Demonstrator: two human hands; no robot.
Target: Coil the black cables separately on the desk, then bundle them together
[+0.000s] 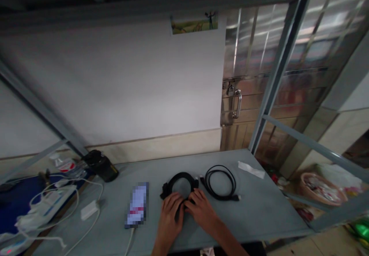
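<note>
My left hand [170,210] and my right hand [200,208] lie side by side on the near part of a black coiled cable [180,179] on the grey table [259,206]. The fingers of both hands curl over the coil's near edge and press on it. A second, thinner black coiled cable [221,182] lies just right of the first, untouched. A phone [137,205] with a lit screen lies flat to the left of my left hand, a white cord running from its near end.
A white power strip [47,204] with white cords and a white charger [88,210] sit at the left. A black container [100,165] stands at the back left, a white paper strip [251,170] at the back right. A metal bed-frame post [276,75] rises at the right corner.
</note>
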